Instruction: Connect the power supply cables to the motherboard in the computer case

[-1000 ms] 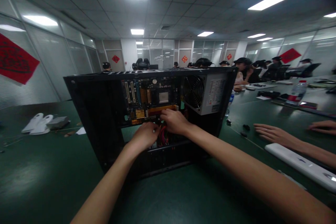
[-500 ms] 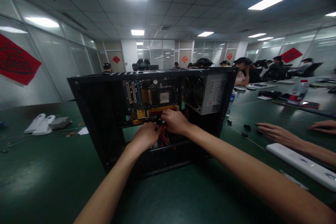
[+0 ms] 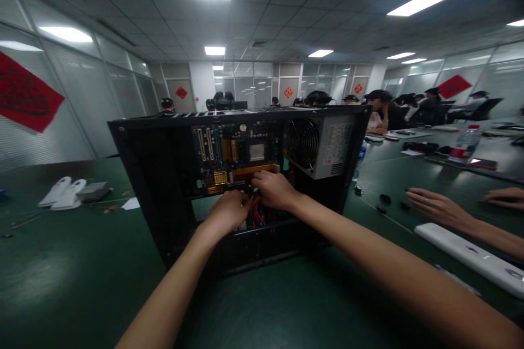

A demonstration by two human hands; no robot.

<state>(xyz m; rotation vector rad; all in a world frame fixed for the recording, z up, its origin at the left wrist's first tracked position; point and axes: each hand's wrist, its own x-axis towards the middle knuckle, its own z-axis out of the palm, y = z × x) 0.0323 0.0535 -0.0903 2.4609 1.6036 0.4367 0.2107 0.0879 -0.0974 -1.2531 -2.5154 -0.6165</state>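
Observation:
A black computer case (image 3: 141, 185) stands open toward me on the green table. Inside it are a motherboard (image 3: 262, 139) with slots and a bare processor, and a silver power supply (image 3: 335, 147) with a round fan at the upper right. Both my hands reach into the lower middle of the case. My left hand (image 3: 229, 208) is closed, its fingertips beside a bundle of red and dark cables (image 3: 257, 212). Just above that bundle, my right hand (image 3: 273, 188) is curled in front of the board's lower edge, below the memory slots. What the fingers pinch is hidden.
To the right are a co-worker's hand (image 3: 440, 208), a white power strip (image 3: 470, 255), small black parts (image 3: 385, 199) and a bottle with a red cap (image 3: 466, 144). White objects (image 3: 67, 193) and a grey block (image 3: 93, 192) lie at left. Several people sit farther back.
My hands stay nearly in place inside the case. The case's left side has shifted very slightly to the right. The co-worker's hand has drawn back a little to the right.

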